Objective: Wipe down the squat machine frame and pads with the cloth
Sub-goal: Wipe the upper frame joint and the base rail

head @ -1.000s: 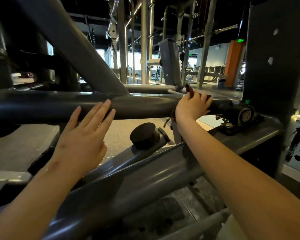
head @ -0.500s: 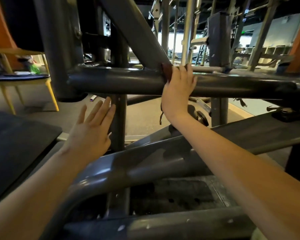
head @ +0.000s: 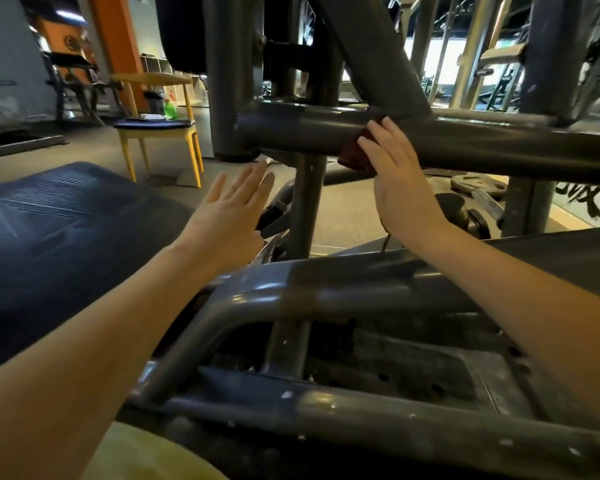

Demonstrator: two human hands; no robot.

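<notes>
Yellow wooden chair (head: 160, 133), orange pillar (head: 120, 46), bright windows (head: 437, 60)

1. Dim indoor gym; daylight blown out thru windows (head: 440, 64) at back right.
2. Soft glare patches on grey frame tubes (head: 257, 296).
3. Wide-angle bend at edges; slight motion blur, bkgd soft.

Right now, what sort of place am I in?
Most likely a gym: a heavy grey tubular steel machine frame, a dark blue padded bench beside it, a round grey weight plate on the floor, and more tall metal racks behind.
</notes>
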